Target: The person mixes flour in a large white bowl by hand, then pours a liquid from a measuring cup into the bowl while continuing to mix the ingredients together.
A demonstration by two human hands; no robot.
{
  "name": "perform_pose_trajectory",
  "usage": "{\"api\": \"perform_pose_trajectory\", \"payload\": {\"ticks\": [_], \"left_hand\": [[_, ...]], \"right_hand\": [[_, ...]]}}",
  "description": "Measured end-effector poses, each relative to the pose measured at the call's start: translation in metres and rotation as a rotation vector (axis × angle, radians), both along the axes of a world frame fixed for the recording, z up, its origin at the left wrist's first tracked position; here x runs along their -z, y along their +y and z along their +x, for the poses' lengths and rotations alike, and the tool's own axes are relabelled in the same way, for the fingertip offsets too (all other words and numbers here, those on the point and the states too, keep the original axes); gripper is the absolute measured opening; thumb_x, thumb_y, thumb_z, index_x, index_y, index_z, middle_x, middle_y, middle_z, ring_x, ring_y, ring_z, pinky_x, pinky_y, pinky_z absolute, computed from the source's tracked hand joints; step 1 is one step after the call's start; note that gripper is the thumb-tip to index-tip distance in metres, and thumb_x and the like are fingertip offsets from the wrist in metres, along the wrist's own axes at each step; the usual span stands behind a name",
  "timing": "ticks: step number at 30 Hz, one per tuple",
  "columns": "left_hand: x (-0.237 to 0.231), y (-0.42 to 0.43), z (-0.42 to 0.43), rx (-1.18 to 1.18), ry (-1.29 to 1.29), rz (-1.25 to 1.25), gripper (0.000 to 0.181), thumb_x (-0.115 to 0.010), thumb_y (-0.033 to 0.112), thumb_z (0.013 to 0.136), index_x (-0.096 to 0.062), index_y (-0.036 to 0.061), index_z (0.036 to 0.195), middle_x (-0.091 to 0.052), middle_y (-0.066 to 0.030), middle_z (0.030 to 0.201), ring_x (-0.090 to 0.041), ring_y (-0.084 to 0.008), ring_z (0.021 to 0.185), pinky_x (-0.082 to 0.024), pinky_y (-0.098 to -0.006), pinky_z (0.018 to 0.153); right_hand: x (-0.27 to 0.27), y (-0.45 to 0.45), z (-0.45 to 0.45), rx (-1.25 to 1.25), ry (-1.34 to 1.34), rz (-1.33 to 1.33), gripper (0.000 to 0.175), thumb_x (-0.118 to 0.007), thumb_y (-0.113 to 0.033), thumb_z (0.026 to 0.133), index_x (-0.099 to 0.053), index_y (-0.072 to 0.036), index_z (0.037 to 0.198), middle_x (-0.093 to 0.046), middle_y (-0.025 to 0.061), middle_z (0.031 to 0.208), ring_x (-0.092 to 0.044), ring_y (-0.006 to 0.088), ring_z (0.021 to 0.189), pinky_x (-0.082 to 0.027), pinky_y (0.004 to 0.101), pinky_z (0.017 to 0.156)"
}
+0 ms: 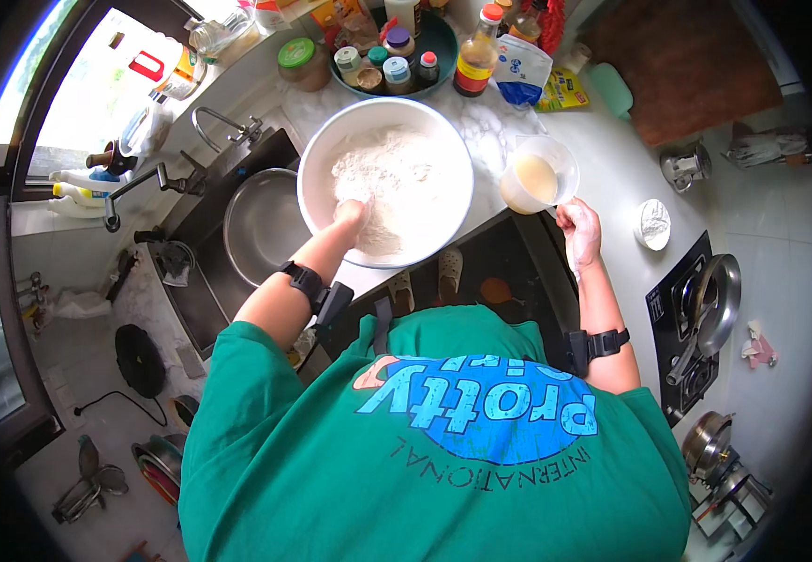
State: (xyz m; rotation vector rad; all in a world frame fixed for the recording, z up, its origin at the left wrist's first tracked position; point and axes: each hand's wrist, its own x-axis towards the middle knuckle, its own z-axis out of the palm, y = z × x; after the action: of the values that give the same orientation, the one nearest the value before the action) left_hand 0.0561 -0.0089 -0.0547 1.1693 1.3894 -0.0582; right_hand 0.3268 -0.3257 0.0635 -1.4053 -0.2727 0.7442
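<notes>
A large white mixing bowl (pixel 449 211) with a pale blue rim rests on the counter before me. It holds dry, partly clumped flour (pixel 385 172). My left hand (pixel 352 216) reaches over the near left rim, and its fingers are sunk in the flour, so their grip is hidden. To the right of the bowl, my right hand (pixel 579 230) grips the handle of a clear plastic measuring jug (pixel 565 165). The jug is tilted and contains a cloudy, pale yellow liquid (pixel 535 179). Flour dusts my right hand and wrist.
On the left, a metal basin (pixel 265 225) sits in the sink below a faucet (pixel 227 130). Seasoning jars fill a dark green tray (pixel 448 53) behind the bowl, beside a sauce bottle (pixel 476 56). To the right are a small white container (pixel 653 225) and a frying pan (pixel 722 305) on the stove.
</notes>
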Motion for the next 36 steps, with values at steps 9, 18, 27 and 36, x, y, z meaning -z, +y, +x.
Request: {"api": "perform_pose_trajectory", "payload": {"ticks": [9, 18, 27, 36], "left_hand": [[0.038, -0.015, 0.029, -0.307, -0.278, -0.221, 0.031, -0.063, 0.014, 0.094, -0.058, -0.0024, 0.119, -0.066, -0.0154, 0.108, -0.066, -0.0261, 0.092, -0.057, -0.0406, 0.077], [-0.030, 0.016, 0.075, -0.501, -0.746, -0.348, 0.056, -0.066, 0.026, 0.093, -0.046, -0.0035, 0.136, -0.064, -0.0192, 0.113, -0.063, -0.0314, 0.103, -0.049, -0.0440, 0.095], [-0.050, -0.054, 0.059, 0.696, -0.228, 0.697, 0.025, -0.079, 0.021, 0.073, -0.075, 0.0073, 0.093, -0.068, -0.0167, 0.092, -0.066, -0.0337, 0.088, -0.051, -0.0387, 0.083], [-0.032, -0.063, 0.062, 0.868, -0.251, 0.677, 0.019, -0.074, 0.015, 0.073, -0.075, 0.0071, 0.090, -0.069, -0.0184, 0.089, -0.065, -0.0359, 0.085, -0.051, -0.0401, 0.079]], "right_hand": [[0.000, -0.010, 0.004, 0.022, 0.034, -0.002, 0.011, -0.055, -0.011, 0.086, -0.053, -0.002, 0.080, -0.048, 0.0020, 0.074, -0.042, 0.0103, 0.067, -0.037, 0.0247, 0.063], [0.004, -0.017, 0.010, 0.008, 0.018, 0.012, 0.014, -0.055, -0.015, 0.088, -0.059, -0.002, 0.085, -0.050, 0.0004, 0.074, -0.042, 0.0090, 0.067, -0.036, 0.0240, 0.064], [0.003, -0.021, 0.006, 0.041, 0.037, -0.008, 0.015, -0.056, -0.015, 0.087, -0.060, -0.001, 0.087, -0.052, 0.0006, 0.075, -0.044, 0.0089, 0.068, -0.037, 0.0231, 0.066], [0.002, -0.024, 0.014, -0.002, 0.001, -0.001, 0.014, -0.056, -0.015, 0.089, -0.058, -0.002, 0.084, -0.051, 0.0006, 0.074, -0.043, 0.0093, 0.068, -0.037, 0.0244, 0.065]]}}
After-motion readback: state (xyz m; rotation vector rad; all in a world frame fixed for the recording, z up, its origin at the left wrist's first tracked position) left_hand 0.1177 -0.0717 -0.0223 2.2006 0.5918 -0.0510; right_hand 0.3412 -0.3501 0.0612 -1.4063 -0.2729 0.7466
